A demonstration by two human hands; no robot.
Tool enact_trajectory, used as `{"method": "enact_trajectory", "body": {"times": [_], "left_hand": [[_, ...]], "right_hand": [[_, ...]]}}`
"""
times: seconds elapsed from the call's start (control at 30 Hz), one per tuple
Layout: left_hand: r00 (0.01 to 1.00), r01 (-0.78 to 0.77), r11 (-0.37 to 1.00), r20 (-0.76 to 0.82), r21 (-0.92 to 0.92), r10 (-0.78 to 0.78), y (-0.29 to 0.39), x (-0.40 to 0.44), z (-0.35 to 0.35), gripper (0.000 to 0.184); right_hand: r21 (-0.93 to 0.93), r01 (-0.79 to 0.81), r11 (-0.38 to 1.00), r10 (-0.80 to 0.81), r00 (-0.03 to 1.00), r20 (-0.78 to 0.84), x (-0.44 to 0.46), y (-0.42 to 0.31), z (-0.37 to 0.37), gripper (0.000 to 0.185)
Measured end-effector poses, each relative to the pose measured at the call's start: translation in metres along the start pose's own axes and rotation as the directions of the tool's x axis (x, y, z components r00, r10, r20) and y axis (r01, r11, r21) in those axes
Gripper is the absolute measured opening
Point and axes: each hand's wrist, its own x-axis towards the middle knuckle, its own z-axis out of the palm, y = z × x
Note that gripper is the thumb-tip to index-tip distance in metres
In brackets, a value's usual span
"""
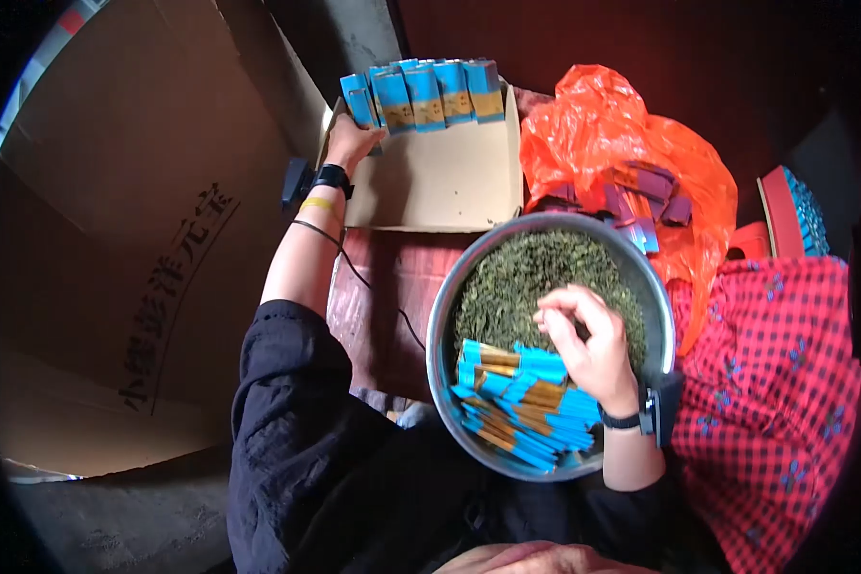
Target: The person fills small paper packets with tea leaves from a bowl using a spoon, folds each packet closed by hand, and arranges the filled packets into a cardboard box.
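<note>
My left hand (352, 143) reaches to the left side of a shallow cardboard box (430, 182), closed round the lower end of a small blue and gold packet (360, 103). Several similar packets (426, 100) stand in a row along the box's far side. My right hand (588, 335) is over a round metal basin (437, 354), its fingers curled and pinched; whether anything small is between them is hidden. Dried green leaves, like tea, (536, 263) fill the basin's far part. On the leaves at the near side lies a pile of blue and gold packets (521, 402).
A large brown carton (96, 239) stands at the left. Right of the box is an orange plastic bag (584, 115) with purple packets (646, 191) in it. A red checked cloth (775, 364) lies right of the basin. A red-and-blue box (792, 210) is farther right.
</note>
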Motion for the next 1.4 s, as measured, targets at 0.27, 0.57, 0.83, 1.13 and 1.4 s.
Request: {"method": "enact_trajectory", "body": {"times": [0.27,0.57,0.83,1.13,1.4], "left_hand": [[0.983,0.127,0.992,-0.13,-0.006,-0.127,0.026,0.018,0.026,0.065],[0.966,0.147,0.983,-0.228,0.109,-0.12,0.03,0.014,0.03,0.061],[0.947,0.028,0.982,-0.309,-0.187,-0.086,0.022,0.02,0.035,0.06],[0.961,0.105,0.983,-0.237,-0.149,-0.139,0.025,0.01,0.019,0.057],[0.952,-0.065,0.962,0.274,-0.265,0.14,0.018,-0.017,-0.015,0.034]], "right_hand": [[-0.029,-0.093,0.995,0.094,0.995,0.033,0.004,-0.003,-0.005,0.008],[-0.123,-0.049,0.991,0.055,0.997,0.047,0.008,-0.002,-0.002,0.007],[-0.139,-0.064,0.988,0.071,0.996,0.049,0.007,-0.002,0.001,0.007],[-0.101,-0.086,0.991,0.095,0.992,0.085,0.007,-0.004,0.001,0.011],[0.82,-0.004,0.573,0.071,0.996,-0.045,-0.014,-0.115,-0.016,0.029]]}}
